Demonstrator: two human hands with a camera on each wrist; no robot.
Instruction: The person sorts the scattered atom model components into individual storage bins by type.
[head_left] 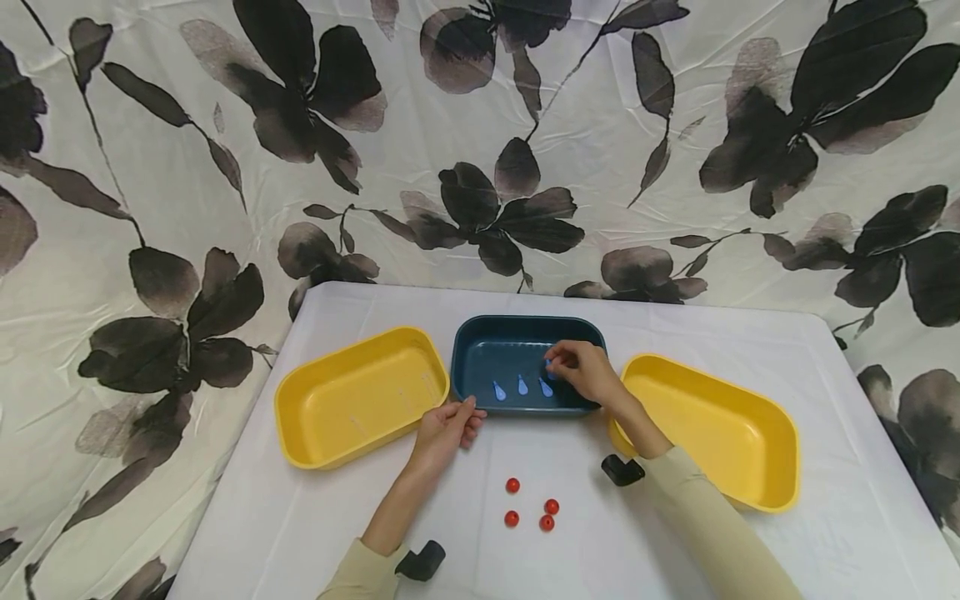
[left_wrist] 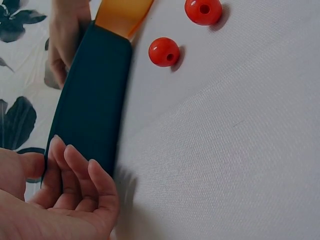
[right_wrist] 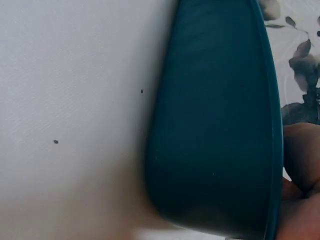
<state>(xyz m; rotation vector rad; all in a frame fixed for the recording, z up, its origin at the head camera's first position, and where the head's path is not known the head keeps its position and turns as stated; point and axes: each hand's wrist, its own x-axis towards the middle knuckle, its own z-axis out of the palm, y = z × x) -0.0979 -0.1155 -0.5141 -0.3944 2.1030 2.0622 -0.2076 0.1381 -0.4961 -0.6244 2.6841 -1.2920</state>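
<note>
A dark teal tray (head_left: pixel 480 408) stands at the back middle of the table. Three blue drop-shaped pieces (head_left: pixel 522 386) lie in a row inside it. My right hand (head_left: pixel 588 373) reaches over the tray's right side and pinches another blue drop-shaped piece (head_left: pixel 552 370), partly covered by the fingers. At the tray's near left corner, my left hand (head_left: pixel 442 433) grips the rim. In the left wrist view, the left thumb is behind the rim and the fingers (left_wrist: pixel 75 170) lie against the outer wall. The tray wall (right_wrist: pixel 215 120) hides most of the right hand's work in the right wrist view.
Yellow trays flank the teal one: one on the left (head_left: pixel 360 342) and one on the right (head_left: pixel 787 450), partly behind my right forearm. Several red beads (head_left: pixel 512 485) lie on the white cloth in front. A floral cloth (head_left: pixel 480 125) hangs behind the table.
</note>
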